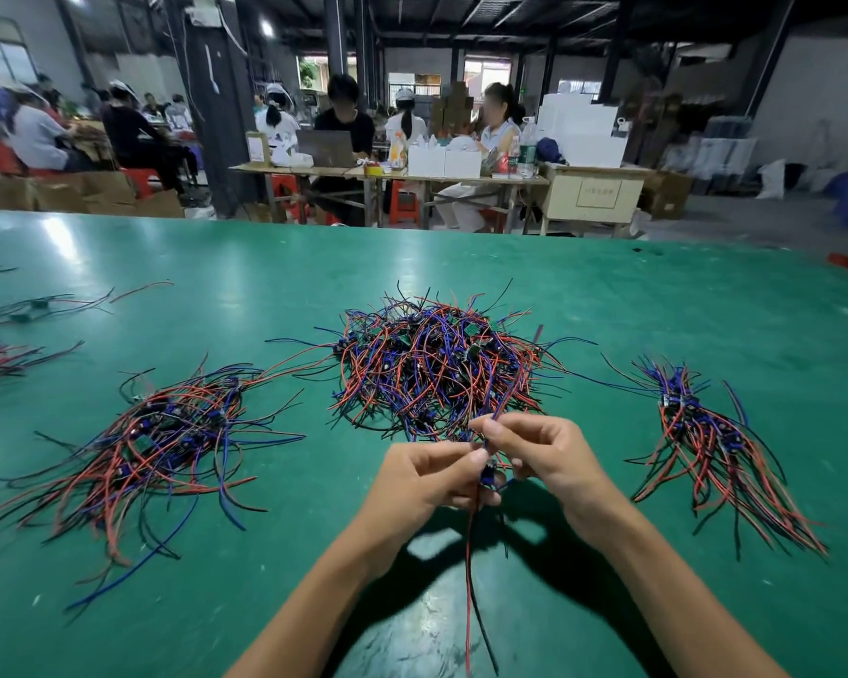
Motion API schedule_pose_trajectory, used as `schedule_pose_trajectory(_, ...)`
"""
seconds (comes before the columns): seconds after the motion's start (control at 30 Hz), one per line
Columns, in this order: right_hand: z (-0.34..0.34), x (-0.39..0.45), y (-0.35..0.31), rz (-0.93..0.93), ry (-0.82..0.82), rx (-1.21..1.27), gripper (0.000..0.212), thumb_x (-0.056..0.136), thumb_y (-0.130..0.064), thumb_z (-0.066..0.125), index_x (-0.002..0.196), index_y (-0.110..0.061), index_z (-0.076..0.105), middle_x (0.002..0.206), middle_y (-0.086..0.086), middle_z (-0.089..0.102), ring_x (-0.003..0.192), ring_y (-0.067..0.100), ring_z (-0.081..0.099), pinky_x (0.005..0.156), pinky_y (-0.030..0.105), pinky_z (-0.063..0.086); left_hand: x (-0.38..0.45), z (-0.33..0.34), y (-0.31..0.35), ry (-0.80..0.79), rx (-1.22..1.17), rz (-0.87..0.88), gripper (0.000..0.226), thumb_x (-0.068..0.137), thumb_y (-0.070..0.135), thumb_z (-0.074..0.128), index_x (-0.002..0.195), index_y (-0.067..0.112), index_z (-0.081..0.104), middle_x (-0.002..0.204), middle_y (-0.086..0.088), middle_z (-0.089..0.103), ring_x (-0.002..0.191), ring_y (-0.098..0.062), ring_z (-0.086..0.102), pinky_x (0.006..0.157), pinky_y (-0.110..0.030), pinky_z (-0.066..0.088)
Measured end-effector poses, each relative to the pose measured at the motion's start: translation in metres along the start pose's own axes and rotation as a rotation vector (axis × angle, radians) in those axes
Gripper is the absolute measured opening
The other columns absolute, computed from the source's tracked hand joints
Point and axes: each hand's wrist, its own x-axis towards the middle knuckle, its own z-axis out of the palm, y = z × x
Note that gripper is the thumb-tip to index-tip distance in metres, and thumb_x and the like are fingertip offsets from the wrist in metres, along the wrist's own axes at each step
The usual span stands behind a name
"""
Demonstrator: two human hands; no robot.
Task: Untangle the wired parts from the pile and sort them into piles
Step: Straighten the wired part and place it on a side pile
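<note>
Nearest the camera: both hands are raised just in front of the central pile [436, 364], working one wired part [486, 474]. The left hand [424, 482] has its fingers curled round the part and pinches it; a red lead and a black lead hang down from it toward the camera, over the green tabletop [608, 286]. The right hand [534, 450] pinches thin blue wires between thumb and forefinger just above the part. These wires run back into the near edge of the central pile.

Risk 1: the pinched wires look still tied into the central pile. A hard pull would likely drag a clump toward the person or tighten a knot. Cause: many crossed leads, no clear free end visible.

Risk 2: strain at the point where the leads meet the small board could loosen a lead. Whether the joints are sturdy cannot be told.

Risk 3: the dangling red and black leads could snag on strays when the part is carried sideways.

Left of the central pile: a loose sorted heap [167, 433], with long strays reaching toward the central pile; a dragged clump could merge the two. Right of the central pile: a tidier bundle [706, 442], well apart. Which pile this part belongs to cannot be told.

Far behind the central pile: people seated at worktables.
</note>
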Motion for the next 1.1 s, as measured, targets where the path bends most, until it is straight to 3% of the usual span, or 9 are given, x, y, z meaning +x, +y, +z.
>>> schedule_pose_trajectory(0.1, 0.008, -0.001, 0.002, -0.059, 0.094, -0.132, 0.016, 0.088, -0.031, 0.072, 0.095, -0.020, 0.083, 0.097, 0.000, 0.076, 0.080, 0.006, 0.065, 0.070, 0.015, 0.049, 0.001, 0.002, 0.002, 0.049, -0.038, -0.030, 0.020, 0.090, 0.023, 0.070, 0.100, 0.008, 0.080, 0.096, -0.021, 0.076, 0.077, -0.030, 0.075, 0.071, -0.029, 0.059)
schedule_pose_trajectory(0.2, 0.019, -0.002, 0.007, -0.043, 0.042, -0.104, 0.020, 0.099, -0.017, 0.061, 0.102, -0.012, 0.080, 0.106, 0.009, 0.073, 0.089, 0.016, 0.068, 0.066, 0.022, 0.054, 0.003, 0.001, 0.002, 0.127, -0.083, -0.040, 0.015, 0.092, 0.014, 0.067, 0.094, 0.009, 0.081, 0.092, -0.020, 0.077, 0.068, -0.028, 0.074, 0.063, -0.028, 0.058)
schedule_pose_trajectory(0.3, 0.033, -0.005, 0.008, -0.001, -0.024, 0.029, 0.024, 0.103, -0.010, 0.052, 0.105, -0.004, 0.075, 0.095, 0.007, 0.076, 0.080, 0.010, 0.069, 0.059, 0.019, 0.053, 0.004, -0.001, 0.003, 0.170, -0.070, -0.053, 0.015, 0.091, 0.013, 0.067, 0.088, 0.007, 0.081, 0.089, -0.021, 0.076, 0.066, -0.031, 0.074, 0.062, -0.031, 0.059)
schedule_pose_trajectory(0.43, 0.037, -0.005, 0.011, 0.005, 0.061, 0.044, 0.026, 0.101, -0.008, 0.054, 0.093, -0.010, 0.079, 0.081, 0.004, 0.074, 0.069, 0.009, 0.064, 0.059, 0.017, 0.050, 0.004, -0.002, 0.002, 0.185, -0.051, -0.065, 0.021, 0.091, 0.010, 0.067, 0.077, 0.000, 0.079, 0.082, -0.023, 0.075, 0.058, -0.029, 0.072, 0.055, -0.028, 0.056)
schedule_pose_trajectory(0.57, 0.044, -0.005, 0.014, 0.020, 0.112, 0.017, 0.027, 0.101, -0.007, 0.054, 0.087, -0.010, 0.077, 0.068, 0.001, 0.068, 0.052, 0.007, 0.055, 0.046, 0.017, 0.043, 0.002, -0.004, 0.003, 0.189, 0.001, -0.080, 0.023, 0.091, 0.006, 0.064, 0.075, -0.004, 0.078, 0.078, -0.027, 0.074, 0.055, -0.028, 0.070, 0.054, -0.027, 0.056)
schedule_pose_trajectory(0.77, 0.039, -0.002, 0.011, 0.138, 0.191, 0.161, 0.029, 0.100, -0.012, 0.051, 0.084, -0.010, 0.075, 0.090, 0.010, 0.077, 0.051, 0.012, 0.054, 0.042, 0.022, 0.045, 0.000, -0.003, 0.006, 0.120, 0.031, -0.178, 0.016, 0.081, 0.011, 0.073, 0.080, -0.004, 0.079, 0.077, -0.023, 0.074, 0.049, -0.023, 0.066, 0.049, -0.023, 0.052)
schedule_pose_trajectory(0.97, 0.012, 0.008, 0.005, 0.178, 0.406, 0.107, 0.025, 0.099, -0.019, 0.049, 0.093, -0.014, 0.073, 0.092, -0.002, 0.079, 0.048, 0.006, 0.051, 0.045, 0.019, 0.040, -0.001, -0.002, 0.003, -0.043, 0.126, -0.228, 0.013, 0.082, 0.010, 0.073, 0.082, -0.002, 0.079, 0.081, -0.021, 0.076, 0.048, -0.022, 0.067, 0.048, -0.022, 0.052)
schedule_pose_trajectory(1.1, -0.004, 0.009, 0.001, 0.242, 0.491, 0.205, 0.022, 0.098, -0.020, 0.049, 0.098, -0.015, 0.071, 0.093, -0.001, 0.079, 0.053, 0.008, 0.049, 0.048, 0.021, 0.040, 0.000, 0.000, 0.003, -0.086, 0.178, -0.224, 0.011, 0.081, 0.007, 0.075, 0.082, -0.002, 0.080, 0.079, -0.020, 0.076, 0.046, -0.020, 0.066, 0.048, -0.021, 0.051)
